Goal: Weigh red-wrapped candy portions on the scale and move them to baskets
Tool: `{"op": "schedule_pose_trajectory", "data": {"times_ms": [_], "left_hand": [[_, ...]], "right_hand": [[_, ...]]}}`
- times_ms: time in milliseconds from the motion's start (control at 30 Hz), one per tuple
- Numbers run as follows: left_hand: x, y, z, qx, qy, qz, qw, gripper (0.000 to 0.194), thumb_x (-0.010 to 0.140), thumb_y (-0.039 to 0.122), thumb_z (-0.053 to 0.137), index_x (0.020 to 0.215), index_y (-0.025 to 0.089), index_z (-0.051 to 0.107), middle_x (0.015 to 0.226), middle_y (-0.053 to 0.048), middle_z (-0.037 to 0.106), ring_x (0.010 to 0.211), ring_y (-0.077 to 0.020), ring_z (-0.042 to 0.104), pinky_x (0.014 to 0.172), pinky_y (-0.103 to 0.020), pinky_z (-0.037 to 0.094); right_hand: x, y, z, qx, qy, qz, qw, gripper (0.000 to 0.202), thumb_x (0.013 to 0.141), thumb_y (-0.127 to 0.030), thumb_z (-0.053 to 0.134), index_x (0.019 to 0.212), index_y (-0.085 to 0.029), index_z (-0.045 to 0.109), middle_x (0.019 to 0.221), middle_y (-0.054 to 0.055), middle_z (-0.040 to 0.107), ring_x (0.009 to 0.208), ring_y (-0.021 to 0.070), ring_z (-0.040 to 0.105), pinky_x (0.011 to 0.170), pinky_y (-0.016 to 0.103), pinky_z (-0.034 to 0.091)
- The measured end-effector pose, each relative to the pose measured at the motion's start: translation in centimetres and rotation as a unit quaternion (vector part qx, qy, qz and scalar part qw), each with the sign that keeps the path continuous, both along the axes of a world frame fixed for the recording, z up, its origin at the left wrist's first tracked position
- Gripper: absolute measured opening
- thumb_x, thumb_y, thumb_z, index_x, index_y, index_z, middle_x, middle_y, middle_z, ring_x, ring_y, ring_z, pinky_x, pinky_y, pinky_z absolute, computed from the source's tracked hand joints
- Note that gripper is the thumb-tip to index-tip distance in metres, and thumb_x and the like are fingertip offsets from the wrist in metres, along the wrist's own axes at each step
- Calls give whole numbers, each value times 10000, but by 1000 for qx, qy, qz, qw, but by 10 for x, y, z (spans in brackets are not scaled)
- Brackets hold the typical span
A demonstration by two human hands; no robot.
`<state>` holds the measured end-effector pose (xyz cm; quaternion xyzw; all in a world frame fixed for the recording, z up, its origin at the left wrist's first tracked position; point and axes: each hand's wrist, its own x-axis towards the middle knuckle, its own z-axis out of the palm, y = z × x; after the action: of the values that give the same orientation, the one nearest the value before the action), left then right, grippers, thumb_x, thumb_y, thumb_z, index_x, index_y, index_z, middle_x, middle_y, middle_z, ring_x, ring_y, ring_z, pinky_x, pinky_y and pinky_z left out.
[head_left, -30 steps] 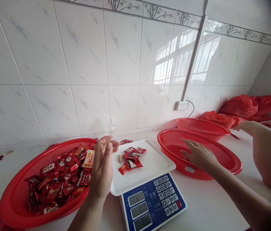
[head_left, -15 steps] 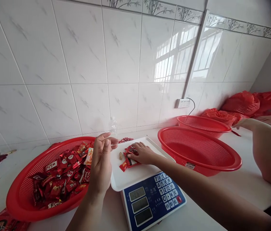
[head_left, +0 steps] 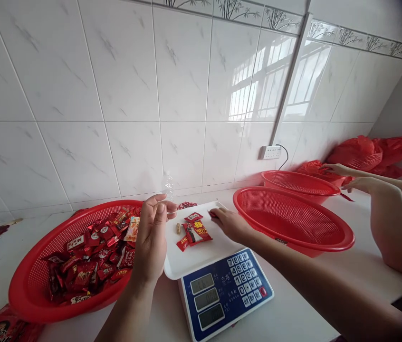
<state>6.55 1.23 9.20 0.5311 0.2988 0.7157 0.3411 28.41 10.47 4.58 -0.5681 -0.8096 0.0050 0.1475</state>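
My left hand (head_left: 153,242) is raised between the basket of red packets and the scale, its fingers loosely bent and apart from the thumb, with nothing visible in them. Over the right side of the white tray (head_left: 218,242), my right hand (head_left: 231,223) pinches a small red packet (head_left: 213,214), mostly hidden by the fingers. Lying on the tray are a larger red and yellow snack packet (head_left: 199,231), a small red packet (head_left: 193,217) behind it, another small red piece (head_left: 182,243) at its front left, and a peanut (head_left: 178,228). The tray sits on a blue digital scale (head_left: 227,294).
At left stands a red basket (head_left: 26,280) full of small red packets. Two red baskets, one nearer (head_left: 343,240) and one farther (head_left: 302,183), stand at right. A clear bottle (head_left: 167,185) is by the wall. Another person's arms (head_left: 386,209) reach among red bags (head_left: 356,154).
My right hand has lifted off the packets on the tray and moved right, now with a small red packet in its fingertips. My left hand stays nearly in place.
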Motion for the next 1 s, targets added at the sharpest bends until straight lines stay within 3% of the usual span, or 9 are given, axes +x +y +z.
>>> {"op": "schedule_pose_trajectory", "data": {"times_ms": [233, 300, 367, 467, 600, 667, 733, 900, 1000], "left_hand": [[0, 0, -1, 4, 9, -4, 1000, 301, 926, 479, 463, 1087, 236, 538, 940, -42, 598, 973, -188, 555, 882, -372, 451], [2, 0, -2, 6, 15, -5, 1000, 306, 927, 481, 459, 1093, 236, 537, 932, -43, 600, 964, -188, 557, 885, -375, 452], [2, 0, -3, 8, 20, -2, 1000, 312, 927, 484, 457, 1101, 238, 538, 938, -46, 603, 962, -188, 559, 894, -381, 450], [3, -1, -4, 10, 25, 3, 1000, 313, 927, 485, 456, 1109, 245, 539, 958, -50, 611, 962, -187, 563, 895, -380, 451], [3, -1, -4, 8, 24, 4, 1000, 318, 920, 489, 467, 1106, 242, 545, 938, -49, 612, 972, -194, 565, 897, -381, 453], [2, -1, -3, 9, 24, 5, 1000, 318, 919, 485, 471, 1106, 239, 545, 933, -49, 610, 976, -197, 565, 899, -386, 454], [1, -2, -2, 11, 24, 8, 1000, 311, 919, 482, 474, 1099, 238, 548, 933, -50, 608, 978, -200, 564, 889, -385, 459], [-1, -3, 0, 10, 28, 11, 999, 299, 927, 477, 462, 1094, 243, 543, 966, -51, 612, 974, -195, 570, 869, -371, 459], [0, -3, -1, 6, 34, 14, 999, 318, 926, 483, 458, 1104, 233, 542, 985, -61, 621, 961, -195, 581, 865, -373, 462]], "right_hand": [[85, -12, 31, 24, 4, -171, 985, 452, 962, -407, 239, 1233, -196, 533, 1204, 160, 615, 978, 334, 628, 694, 450, 512], [102, -13, 29, 12, -13, -188, 982, 472, 916, -391, 358, 1297, -150, 499, 1299, 221, 542, 1152, 421, 528, 792, 582, 476], [105, -14, 22, -2, -27, -175, 984, 571, 864, -417, 467, 1362, -139, 451, 1426, 242, 407, 1321, 470, 321, 899, 684, 373], [77, -15, 8, -39, -35, -86, 995, 693, 851, -533, 497, 1445, -203, 360, 1547, 174, 206, 1416, 408, 97, 1023, 651, 277], [9, -18, 0, -95, -40, 78, 992, 790, 767, -697, 542, 1454, -387, 305, 1588, 25, 107, 1439, 324, 20, 1107, 555, 194], [-21, -15, 2, -150, -39, 147, 977, 893, 743, -754, 515, 1488, -378, 198, 1594, 45, 13, 1430, 353, -49, 1098, 610, 119], [-44, -8, 4, -182, -38, 174, 967, 943, 738, -775, 490, 1504, -347, 145, 1592, 78, -28, 1418, 386, -88, 1070, 665, 70], [-69, 9, -2, -180, -41, 191, 964, 873, 742, -777, 480, 1472, -345, 277, 1564, 142, 158, 1402, 459, 49, 1004, 733, 109], [-75, 5, -7, -136, -35, 213, 967, 716, 788, -721, 481, 1392, -341, 425, 1471, 116, 364, 1366, 404, 222, 1036, 657, 176]]}}
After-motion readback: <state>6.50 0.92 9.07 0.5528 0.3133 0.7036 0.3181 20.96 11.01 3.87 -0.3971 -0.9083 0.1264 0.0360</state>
